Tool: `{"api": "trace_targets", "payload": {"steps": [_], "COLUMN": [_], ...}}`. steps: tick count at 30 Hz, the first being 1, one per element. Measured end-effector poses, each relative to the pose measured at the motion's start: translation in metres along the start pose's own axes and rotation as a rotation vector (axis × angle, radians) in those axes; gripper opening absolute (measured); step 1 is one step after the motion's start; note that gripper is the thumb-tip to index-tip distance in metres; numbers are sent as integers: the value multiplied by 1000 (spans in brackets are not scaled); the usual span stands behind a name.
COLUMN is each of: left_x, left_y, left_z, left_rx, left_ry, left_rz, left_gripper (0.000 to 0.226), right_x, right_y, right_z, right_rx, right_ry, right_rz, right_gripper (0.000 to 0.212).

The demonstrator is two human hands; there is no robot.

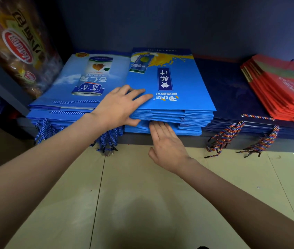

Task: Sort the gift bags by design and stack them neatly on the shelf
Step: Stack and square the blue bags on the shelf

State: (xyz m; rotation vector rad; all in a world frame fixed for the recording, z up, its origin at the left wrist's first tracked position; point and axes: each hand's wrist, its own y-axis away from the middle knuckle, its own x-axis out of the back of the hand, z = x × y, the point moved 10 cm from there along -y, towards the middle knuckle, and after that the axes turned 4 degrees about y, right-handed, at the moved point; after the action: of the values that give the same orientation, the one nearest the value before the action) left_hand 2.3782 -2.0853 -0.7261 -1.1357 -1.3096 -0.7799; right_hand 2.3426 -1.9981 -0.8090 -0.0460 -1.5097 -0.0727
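The juice-print bag stack, mid-shelf between other designs, is pinned flat by the left hand (fingers spread on top) while the right hand fingers, pressed together, are slid into its front edge, probably to square it up.

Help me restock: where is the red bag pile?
In the head view, the red bags lie at the shelf's far right, overlapping the dark navy bags.

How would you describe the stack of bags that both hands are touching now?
On the low shelf lie four stacks. Second from left is the bright blue stack, between a lighter blue and a navy one. Only its top bag shows a yellow splash.
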Motion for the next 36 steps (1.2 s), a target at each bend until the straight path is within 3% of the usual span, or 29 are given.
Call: {"api": "trace_targets", "payload": {"steps": [5, 10, 12, 15, 18, 21, 24, 32, 36], "left_x": [-13, -26, -30, -35, -35, -36, -38, -30, -23], "left_y": [3, -2, -1, 3, 3, 2, 1, -3, -12], "left_z": [5, 17, 20, 20, 22, 21, 17, 15, 26], "left_rx": [60, 171, 167, 176, 174, 173, 183, 247, 241], "left_ry": [43, -65, -120, -146, -150, -143, -120, -29, -37], "left_rz": [-152, -220, -224, -215, -203, -211, -218, -219, -192], "left_gripper": [81, 80, 78, 77, 77, 77, 77, 83, 84], "right_x": [-4, -2, -1, 33, 67, 53, 19, 40, 39], "right_y": [-11, 12, 39, 68, 52, 29, 22, 14, 3], "right_z": [2, 7, 0, 1, 33, 83, 112, 118, 111], "right_rx": [-25, -144, -130, -56, -49, -135, -141, -82, -30], "right_ry": [12, -34, -182, -348, -259, -50, -9, 1, -25], "right_rz": [-79, -6, 54, 267, 417, 295, 107, 179, 38], "right_gripper": [71, 68, 67, 46, 45, 62, 68, 70, 89]}}
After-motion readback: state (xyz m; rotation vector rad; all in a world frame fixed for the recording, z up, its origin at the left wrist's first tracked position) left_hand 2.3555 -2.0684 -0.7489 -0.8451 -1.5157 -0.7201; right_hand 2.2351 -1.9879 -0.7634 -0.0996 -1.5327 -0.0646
